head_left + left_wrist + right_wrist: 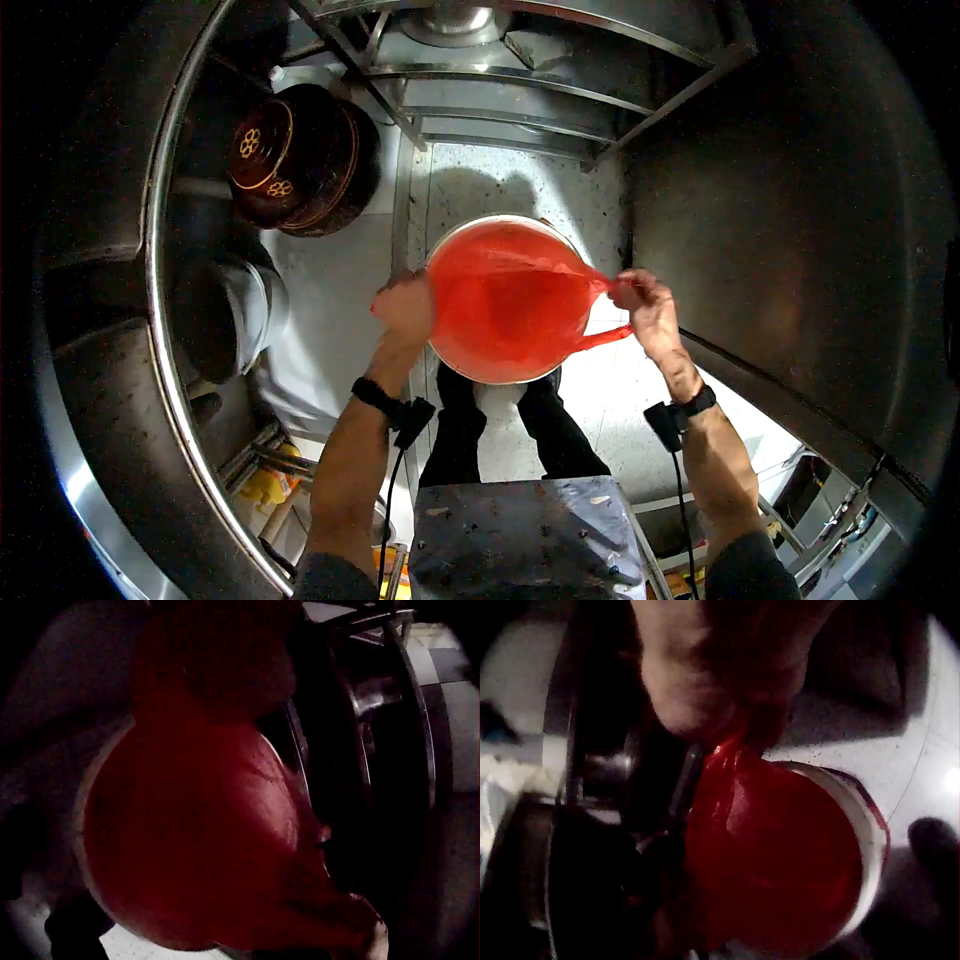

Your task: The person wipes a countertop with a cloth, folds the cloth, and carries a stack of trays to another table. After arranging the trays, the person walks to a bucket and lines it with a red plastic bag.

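Observation:
A thin red plastic bag (510, 300) spreads over a round container whose pale rim (505, 382) shows around it. On the bag's left side my left hand (403, 303) grips the plastic, a scrap of red showing past the fingers. My right hand (650, 310) pinches a twisted end of the bag on the right, and a red strap hangs below it. In the right wrist view the gathered plastic (727, 754) runs down from the fingers beside the container's white rim (870, 847). The left wrist view is dark, with the left hand (217, 667) above the red plastic.
A dark lidded pot (300, 165) with gold flower marks stands at the left, with round white pieces (255, 310) below it. A metal rack (510, 75) spans the far side. A steel panel (770, 200) rises at right; a grey flat top (525, 540) lies nearest.

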{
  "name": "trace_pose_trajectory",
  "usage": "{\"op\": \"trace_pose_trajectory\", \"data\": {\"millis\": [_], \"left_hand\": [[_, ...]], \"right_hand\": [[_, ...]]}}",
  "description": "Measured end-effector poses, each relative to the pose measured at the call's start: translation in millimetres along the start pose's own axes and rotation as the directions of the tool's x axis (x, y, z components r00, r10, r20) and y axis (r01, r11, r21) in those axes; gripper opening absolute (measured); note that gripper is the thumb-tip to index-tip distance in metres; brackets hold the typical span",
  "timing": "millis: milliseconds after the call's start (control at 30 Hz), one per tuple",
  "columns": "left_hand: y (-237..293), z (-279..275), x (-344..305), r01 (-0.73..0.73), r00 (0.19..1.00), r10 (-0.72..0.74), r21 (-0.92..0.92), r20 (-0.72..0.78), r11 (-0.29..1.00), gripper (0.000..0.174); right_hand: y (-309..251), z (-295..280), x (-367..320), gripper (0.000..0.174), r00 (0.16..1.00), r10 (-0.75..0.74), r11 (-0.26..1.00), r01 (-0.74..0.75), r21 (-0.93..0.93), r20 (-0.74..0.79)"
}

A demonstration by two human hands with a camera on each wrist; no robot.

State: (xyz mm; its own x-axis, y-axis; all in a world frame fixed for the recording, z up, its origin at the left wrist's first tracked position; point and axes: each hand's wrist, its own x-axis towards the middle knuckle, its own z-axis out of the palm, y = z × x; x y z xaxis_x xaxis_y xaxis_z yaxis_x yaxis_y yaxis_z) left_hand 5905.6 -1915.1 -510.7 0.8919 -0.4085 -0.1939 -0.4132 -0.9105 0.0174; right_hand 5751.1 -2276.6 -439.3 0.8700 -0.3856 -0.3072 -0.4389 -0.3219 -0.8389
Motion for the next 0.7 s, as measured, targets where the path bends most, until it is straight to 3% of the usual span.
{"op": "trace_pose_trajectory", "data": {"millis": [33,67,100,133,167,200,233,300,400,433,467,533,567,600,633,667,700], "left_hand": [[-5,-10,-2,0.0,1.0,0.0,0.005,-0.003,1.0,0.013],[-10,-27,-3,-0.073,0.996,0.064,-0.163,-0.061,0.984,0.016],[-14,-44,-2,-0.157,0.984,0.121,-0.321,-0.13,0.934,0.021],[-18,-59,3,-0.157,0.984,0.12,-0.316,-0.134,0.936,0.021],[-21,-71,11,0.017,0.997,0.031,-0.612,0.068,0.791,0.026],[-23,-82,20,0.231,0.959,0.01,-0.802,0.283,0.55,0.032],[-25,-86,31,0.226,0.962,0.005,-0.802,0.274,0.553,0.032],[-26,-88,54,0.333,0.937,0.01,-0.903,0.349,0.273,0.041],[-25,-83,94,0.298,0.95,-0.034,-0.874,0.309,0.383,0.036],[-27,-69,105,0.29,0.953,-0.031,-0.876,0.302,0.386,0.036],[-31,-46,116,0.319,0.945,-0.036,-0.892,0.325,0.32,0.034],[-40,-6,131,0.345,0.937,-0.04,-0.904,0.347,0.25,0.031],[-45,12,136,0.389,0.915,-0.035,-0.856,0.402,0.339,0.03],[-49,31,136,0.428,0.888,-0.033,-0.798,0.459,0.425,0.028],[-58,65,133,0.429,0.885,-0.024,-0.797,0.464,0.425,0.028],[-69,104,125,0.5,0.836,0.088,-0.818,0.541,0.284,0.028],[-74,126,117,0.575,0.779,0.207,-0.806,0.592,0.143,0.028]], "right_hand": [[1,-5,2,0.016,0.987,0.158,0.953,-0.147,0.264,-0.021],[1,-11,7,0.018,0.951,0.31,0.818,-0.268,0.51,0.002],[0,-18,12,0.018,0.93,0.367,0.783,-0.32,0.533,0.019],[17,-19,20,0.017,0.949,0.316,0.79,-0.261,0.555,-0.004],[16,-17,27,0.017,0.941,0.339,0.799,-0.276,0.535,-0.02],[15,-15,35,0.017,0.932,0.359,0.807,-0.291,0.513,-0.037],[17,-12,46,0.017,0.936,0.35,0.808,-0.282,0.516,-0.036],[24,-3,68,0.021,0.966,0.207,0.913,-0.134,0.386,-0.153],[31,6,106,0.026,0.976,0.091,0.927,-0.011,0.374,-0.197],[55,13,122,0.03,0.974,-0.005,0.958,0.07,0.279,-0.226],[70,19,132,0.03,0.973,-0.011,0.957,0.077,0.279,-0.229],[104,34,146,0.023,0.971,-0.145,0.984,0.162,0.075,-0.191],[148,50,160,0.015,0.997,-0.023,0.681,0.069,0.729,-0.074],[156,55,152,0.007,0.997,0.023,0.545,-0.078,0.834,0.078],[180,59,140,0.009,0.988,-0.025,0.739,-0.084,0.669,0.152],[210,65,125,0.013,0.971,-0.048,0.885,-0.067,0.46,0.235],[234,72,107,0.016,0.968,-0.119,0.878,-0.002,0.478,0.222]]}}
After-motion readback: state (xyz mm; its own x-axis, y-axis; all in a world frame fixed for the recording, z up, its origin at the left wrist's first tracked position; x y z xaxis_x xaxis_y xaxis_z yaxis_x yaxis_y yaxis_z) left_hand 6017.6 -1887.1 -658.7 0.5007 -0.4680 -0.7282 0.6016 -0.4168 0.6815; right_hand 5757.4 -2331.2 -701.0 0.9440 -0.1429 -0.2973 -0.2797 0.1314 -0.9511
